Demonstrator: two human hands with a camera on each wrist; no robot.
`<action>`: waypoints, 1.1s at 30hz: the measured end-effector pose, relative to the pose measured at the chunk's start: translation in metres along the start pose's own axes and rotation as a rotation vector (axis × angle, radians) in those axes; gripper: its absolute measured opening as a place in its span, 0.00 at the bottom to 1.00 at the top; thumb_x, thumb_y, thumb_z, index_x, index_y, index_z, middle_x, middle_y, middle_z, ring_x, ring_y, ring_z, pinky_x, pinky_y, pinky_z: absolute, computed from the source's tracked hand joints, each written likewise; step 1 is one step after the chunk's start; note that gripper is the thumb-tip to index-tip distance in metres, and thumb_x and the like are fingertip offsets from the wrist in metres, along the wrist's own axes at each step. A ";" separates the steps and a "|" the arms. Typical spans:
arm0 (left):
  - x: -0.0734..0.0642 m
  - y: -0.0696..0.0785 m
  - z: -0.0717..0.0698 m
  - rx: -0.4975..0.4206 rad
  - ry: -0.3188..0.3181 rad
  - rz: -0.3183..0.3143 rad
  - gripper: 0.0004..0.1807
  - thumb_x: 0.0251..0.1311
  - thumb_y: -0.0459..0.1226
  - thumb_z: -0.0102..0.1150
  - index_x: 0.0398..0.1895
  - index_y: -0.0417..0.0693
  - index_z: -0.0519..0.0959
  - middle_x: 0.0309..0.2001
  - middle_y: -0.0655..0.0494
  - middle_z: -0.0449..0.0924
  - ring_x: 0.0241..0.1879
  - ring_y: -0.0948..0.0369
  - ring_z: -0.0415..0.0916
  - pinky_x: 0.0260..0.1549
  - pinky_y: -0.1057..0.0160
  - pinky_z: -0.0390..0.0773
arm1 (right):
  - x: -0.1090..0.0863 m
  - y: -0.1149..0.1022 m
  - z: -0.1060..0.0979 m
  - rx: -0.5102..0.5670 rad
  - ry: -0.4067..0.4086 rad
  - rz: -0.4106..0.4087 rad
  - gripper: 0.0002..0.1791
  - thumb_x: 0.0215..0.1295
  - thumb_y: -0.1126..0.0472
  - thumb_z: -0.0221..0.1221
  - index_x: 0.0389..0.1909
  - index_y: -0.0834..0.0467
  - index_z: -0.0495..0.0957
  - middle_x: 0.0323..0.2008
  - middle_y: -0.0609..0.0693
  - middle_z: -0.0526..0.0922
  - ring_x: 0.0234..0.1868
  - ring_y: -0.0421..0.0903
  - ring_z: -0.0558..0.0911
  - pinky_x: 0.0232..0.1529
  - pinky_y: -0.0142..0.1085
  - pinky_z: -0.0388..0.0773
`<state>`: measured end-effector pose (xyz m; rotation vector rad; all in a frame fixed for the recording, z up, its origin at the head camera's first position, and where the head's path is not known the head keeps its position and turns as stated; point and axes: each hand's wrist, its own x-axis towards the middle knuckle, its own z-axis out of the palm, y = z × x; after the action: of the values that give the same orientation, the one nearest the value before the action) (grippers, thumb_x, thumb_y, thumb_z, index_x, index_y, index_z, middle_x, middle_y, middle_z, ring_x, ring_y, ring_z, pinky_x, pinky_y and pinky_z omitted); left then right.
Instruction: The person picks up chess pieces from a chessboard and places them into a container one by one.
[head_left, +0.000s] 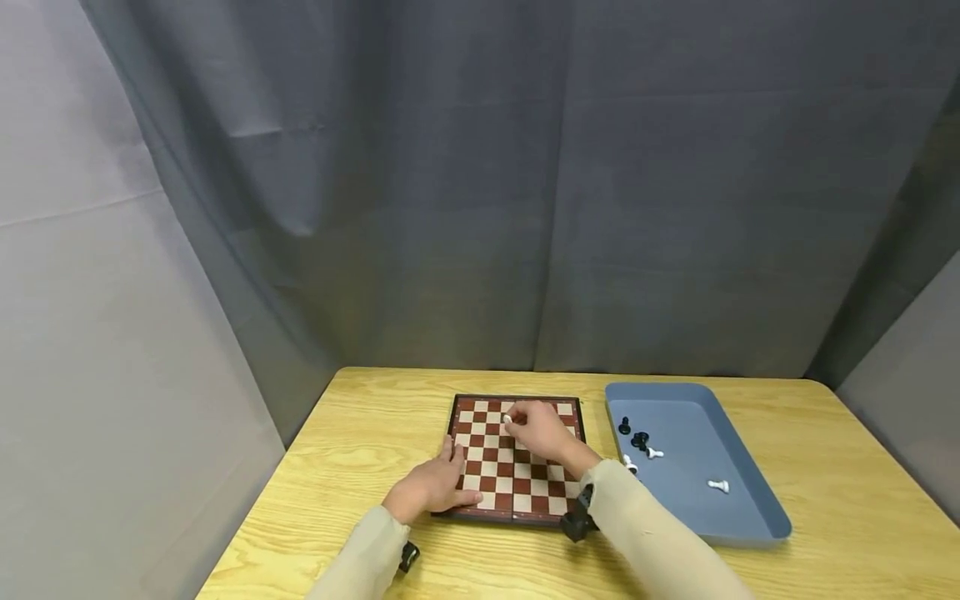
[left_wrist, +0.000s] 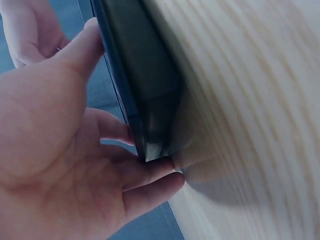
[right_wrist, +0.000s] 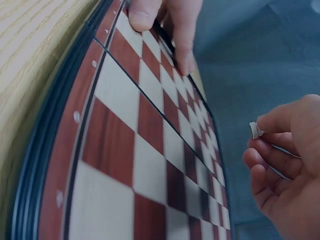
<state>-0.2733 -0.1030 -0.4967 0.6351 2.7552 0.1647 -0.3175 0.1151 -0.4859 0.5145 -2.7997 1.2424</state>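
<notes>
A folding chessboard (head_left: 487, 483) with red-brown and cream squares lies unfolded on the table, its seam running front to back. My left hand (head_left: 431, 487) rests at its front left corner. The thumb lies over the board's front part and the fingers reach along the left edge, as the left wrist view also shows around the dark side wall (left_wrist: 150, 90). Over the far middle squares, my right hand (head_left: 542, 429) pinches a small white chess piece (right_wrist: 255, 131) between thumb and forefinger. Its round base shows; the rest is hidden by the fingertips. In the right wrist view the piece is held above the board.
Right of the board stands a shallow blue-grey tray (head_left: 738, 446). Inside lie several loose pieces, among them a black piece (head_left: 625, 426) and a white piece (head_left: 717, 486). A dark grey curtain (head_left: 525, 208) hangs behind the wooden table (head_left: 360, 433).
</notes>
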 end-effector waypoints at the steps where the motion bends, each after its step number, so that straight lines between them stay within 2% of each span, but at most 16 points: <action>1: 0.000 -0.001 0.000 -0.002 0.000 -0.001 0.51 0.59 0.64 0.48 0.72 0.35 0.50 0.72 0.33 0.38 0.57 0.46 0.71 0.43 0.57 0.76 | -0.002 -0.001 -0.004 -0.006 0.002 -0.001 0.07 0.67 0.61 0.57 0.38 0.58 0.82 0.30 0.43 0.79 0.29 0.39 0.76 0.31 0.37 0.74; 10: -0.002 -0.003 0.000 -0.008 0.006 0.014 0.50 0.60 0.62 0.49 0.72 0.33 0.51 0.72 0.32 0.39 0.58 0.45 0.69 0.35 0.60 0.76 | -0.020 -0.001 -0.032 -0.055 0.048 0.012 0.05 0.65 0.61 0.59 0.37 0.56 0.82 0.30 0.42 0.79 0.30 0.39 0.77 0.32 0.38 0.74; 19: -0.004 -0.003 -0.002 -0.023 0.009 0.016 0.50 0.61 0.62 0.50 0.72 0.33 0.51 0.72 0.32 0.39 0.58 0.44 0.69 0.37 0.57 0.76 | -0.040 0.006 -0.064 -0.032 0.017 0.029 0.06 0.68 0.61 0.57 0.41 0.57 0.80 0.34 0.47 0.80 0.32 0.41 0.77 0.30 0.38 0.73; 25: -0.003 -0.005 -0.002 -0.016 0.014 0.019 0.50 0.61 0.62 0.49 0.72 0.33 0.51 0.72 0.31 0.39 0.56 0.44 0.71 0.34 0.58 0.76 | -0.053 0.021 -0.080 -0.045 0.062 -0.003 0.05 0.66 0.63 0.58 0.39 0.58 0.81 0.33 0.47 0.80 0.33 0.44 0.78 0.30 0.39 0.72; 33: 0.000 -0.008 0.000 -0.010 0.025 0.030 0.50 0.61 0.62 0.49 0.71 0.32 0.52 0.71 0.30 0.39 0.58 0.44 0.69 0.40 0.56 0.76 | -0.070 0.042 -0.102 -0.044 0.093 0.029 0.03 0.66 0.63 0.58 0.36 0.56 0.80 0.32 0.49 0.80 0.33 0.44 0.76 0.31 0.39 0.72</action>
<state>-0.2762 -0.1106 -0.4981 0.6757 2.7680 0.1944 -0.2749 0.2359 -0.4580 0.4043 -2.7596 1.1742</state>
